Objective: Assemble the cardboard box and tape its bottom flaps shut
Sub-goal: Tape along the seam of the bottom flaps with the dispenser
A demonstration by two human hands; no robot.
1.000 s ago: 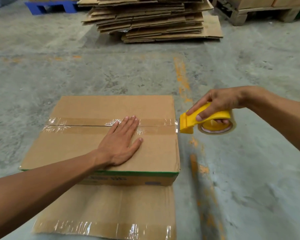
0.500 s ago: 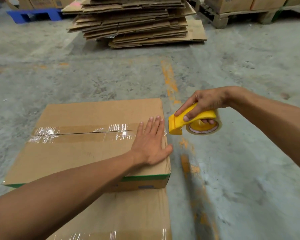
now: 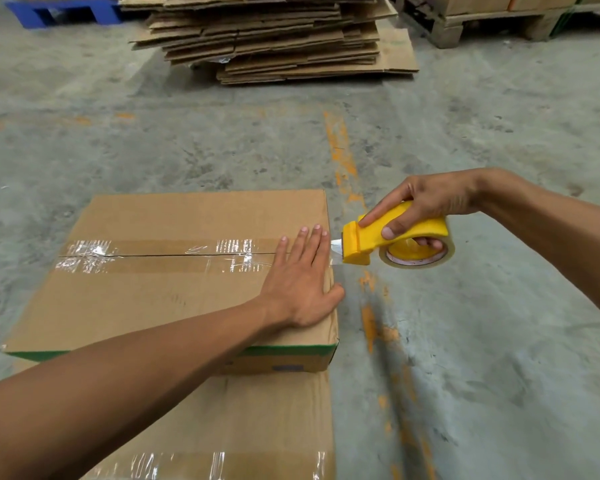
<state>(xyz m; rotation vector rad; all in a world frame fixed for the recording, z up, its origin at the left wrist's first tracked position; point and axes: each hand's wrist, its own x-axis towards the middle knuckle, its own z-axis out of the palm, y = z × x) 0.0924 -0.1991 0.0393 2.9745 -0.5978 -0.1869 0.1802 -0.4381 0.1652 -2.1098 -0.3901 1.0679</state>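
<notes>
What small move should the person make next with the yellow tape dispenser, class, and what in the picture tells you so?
Probably tilt the yellow plastic tape dispenser in the right hand to cut the tape. The clear tape strip already covers the seam of the brown cardboard box, the dispenser sits just past the box's right edge, and the left hand presses flat on the tape end there.

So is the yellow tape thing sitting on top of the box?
No, the right hand holds the tape dispenser just past the box edge.

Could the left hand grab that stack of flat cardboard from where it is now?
Probably not: the left hand lies flat on the box, while the flattened cardboard stack sits far across bare floor.
</notes>
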